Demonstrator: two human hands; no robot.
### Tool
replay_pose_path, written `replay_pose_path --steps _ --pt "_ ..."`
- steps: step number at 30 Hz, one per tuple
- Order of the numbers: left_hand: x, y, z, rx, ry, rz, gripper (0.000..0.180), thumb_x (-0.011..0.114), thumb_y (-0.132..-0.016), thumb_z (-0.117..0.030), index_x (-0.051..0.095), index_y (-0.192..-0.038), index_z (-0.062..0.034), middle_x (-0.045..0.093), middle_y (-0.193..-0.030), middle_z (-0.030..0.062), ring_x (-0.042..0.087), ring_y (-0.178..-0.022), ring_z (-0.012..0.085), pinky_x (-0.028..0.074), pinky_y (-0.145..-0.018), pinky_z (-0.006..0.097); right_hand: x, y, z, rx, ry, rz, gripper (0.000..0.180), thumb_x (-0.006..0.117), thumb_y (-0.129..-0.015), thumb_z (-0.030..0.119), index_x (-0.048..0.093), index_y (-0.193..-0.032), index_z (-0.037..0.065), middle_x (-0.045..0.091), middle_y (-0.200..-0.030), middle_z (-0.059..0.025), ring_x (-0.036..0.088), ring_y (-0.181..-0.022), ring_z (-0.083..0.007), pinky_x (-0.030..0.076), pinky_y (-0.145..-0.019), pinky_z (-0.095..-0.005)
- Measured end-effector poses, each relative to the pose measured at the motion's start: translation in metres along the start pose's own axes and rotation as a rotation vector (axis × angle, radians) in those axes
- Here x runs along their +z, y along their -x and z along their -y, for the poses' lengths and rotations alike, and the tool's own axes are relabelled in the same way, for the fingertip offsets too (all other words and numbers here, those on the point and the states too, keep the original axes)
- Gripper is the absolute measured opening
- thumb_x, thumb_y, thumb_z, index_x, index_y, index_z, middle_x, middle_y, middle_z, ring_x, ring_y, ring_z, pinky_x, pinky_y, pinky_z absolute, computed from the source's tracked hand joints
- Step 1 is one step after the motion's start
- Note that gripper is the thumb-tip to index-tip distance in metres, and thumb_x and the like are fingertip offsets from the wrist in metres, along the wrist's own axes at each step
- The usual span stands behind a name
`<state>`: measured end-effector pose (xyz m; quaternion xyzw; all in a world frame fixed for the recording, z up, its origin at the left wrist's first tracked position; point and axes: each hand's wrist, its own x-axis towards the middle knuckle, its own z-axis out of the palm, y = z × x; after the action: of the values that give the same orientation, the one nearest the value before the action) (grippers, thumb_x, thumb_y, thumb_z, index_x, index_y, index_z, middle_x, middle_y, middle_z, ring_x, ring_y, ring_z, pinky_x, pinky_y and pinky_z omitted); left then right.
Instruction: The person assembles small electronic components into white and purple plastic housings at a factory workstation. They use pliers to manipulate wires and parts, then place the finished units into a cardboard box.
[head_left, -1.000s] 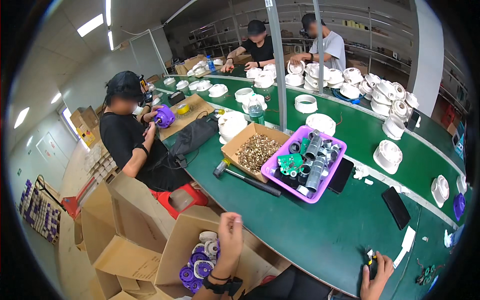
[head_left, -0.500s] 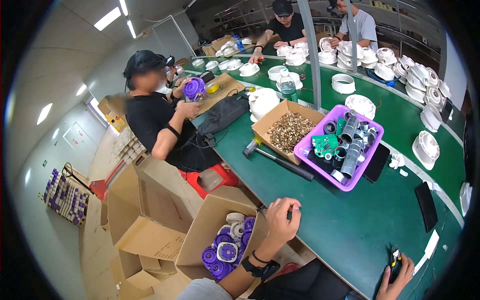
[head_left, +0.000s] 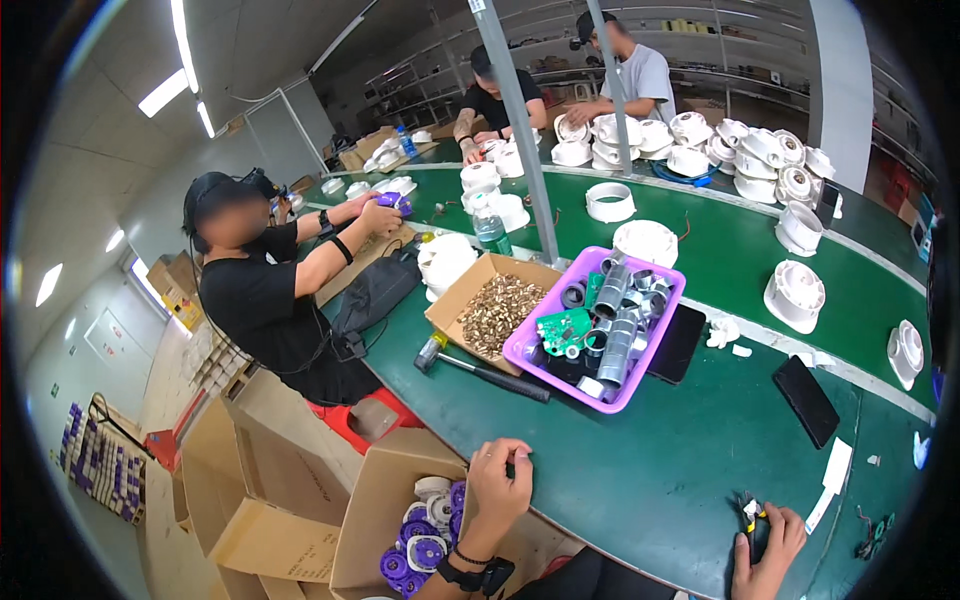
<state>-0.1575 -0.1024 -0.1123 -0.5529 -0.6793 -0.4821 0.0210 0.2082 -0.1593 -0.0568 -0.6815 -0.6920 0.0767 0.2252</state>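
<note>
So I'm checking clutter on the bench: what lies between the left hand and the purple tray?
In the head view, a hammer lies on the green table between the left hand and the purple tray; the rest is bare.

An open brown carton (head_left: 385, 500) stands off the table edge at lower left, holding purple and white round parts, with more brown cartons (head_left: 245, 500) on the floor beside it. On the green table sit a small open cardboard box (head_left: 455, 300) of brass bits, touching a purple tray (head_left: 655, 330), two dark phones (head_left: 678, 343) (head_left: 808, 400) with blank screens, and white paper slips (head_left: 833, 470). A pale sign (head_left: 105, 335) hangs on the far left wall.
</note>
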Motion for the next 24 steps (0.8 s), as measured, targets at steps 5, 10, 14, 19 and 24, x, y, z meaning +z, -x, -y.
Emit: replay_pose_path --steps 5,10,14,19,24 --pt "0.002 0.001 0.003 -0.007 -0.020 -0.001 0.006 0.058 -0.085 -0.009 0.065 -0.084 -0.0091 0.059 -0.072 0.0046 0.056 -0.071 0.0244 0.041 -0.070 0.037 0.000 0.001 -0.002 0.005 -0.003 0.010 0.046 0.065 -0.091 0.028 0.056 -0.130 0.006 0.055 -0.123 -0.0201 0.051 -0.113 -0.0398 0.036 -0.099 -0.0487" --pt "-0.003 -0.004 -0.002 0.012 -0.075 0.096 0.005 0.060 -0.084 -0.009 0.065 -0.085 -0.0097 0.059 -0.070 0.0040 0.056 -0.070 0.0236 0.041 -0.070 0.037 0.000 0.003 -0.004 -0.002 0.001 0.000 0.043 0.065 -0.090 0.027 0.057 -0.128 0.008 0.055 -0.123 -0.0178 0.051 -0.113 -0.0383 0.035 -0.099 -0.0476" --pt "-0.014 -0.015 -0.008 -0.057 0.017 0.334 0.009 0.059 -0.090 -0.009 0.066 -0.091 -0.0038 0.062 -0.076 0.0058 0.057 -0.071 0.0183 0.044 -0.068 0.034 -0.001 0.001 -0.005 -0.004 -0.021 -0.012 0.042 0.067 -0.089 0.027 0.059 -0.126 0.009 0.057 -0.121 -0.0161 0.052 -0.111 -0.0367 0.036 -0.096 -0.0464" --pt "-0.058 -0.080 -0.077 -0.089 0.239 0.564 0.013 0.058 -0.094 -0.008 0.067 -0.098 0.0010 0.063 -0.081 0.0020 0.058 -0.074 0.0101 0.047 -0.069 0.027 -0.001 0.000 -0.006 -0.003 -0.052 -0.009 0.044 0.068 -0.088 0.028 0.059 -0.126 0.008 0.056 -0.121 -0.0166 0.052 -0.110 -0.0369 0.037 -0.096 -0.0471" --pt "-0.052 -0.261 -0.167 0.284 0.210 0.531 0.033 0.052 -0.097 -0.032 0.062 -0.088 -0.0019 0.058 -0.073 0.0019 0.053 -0.065 0.0097 0.043 -0.062 0.024 -0.002 0.000 -0.010 0.055 -0.056 0.001 0.044 0.067 -0.088 0.027 0.058 -0.126 0.006 0.055 -0.123 -0.0174 0.051 -0.110 -0.0382 0.035 -0.098 -0.0493"
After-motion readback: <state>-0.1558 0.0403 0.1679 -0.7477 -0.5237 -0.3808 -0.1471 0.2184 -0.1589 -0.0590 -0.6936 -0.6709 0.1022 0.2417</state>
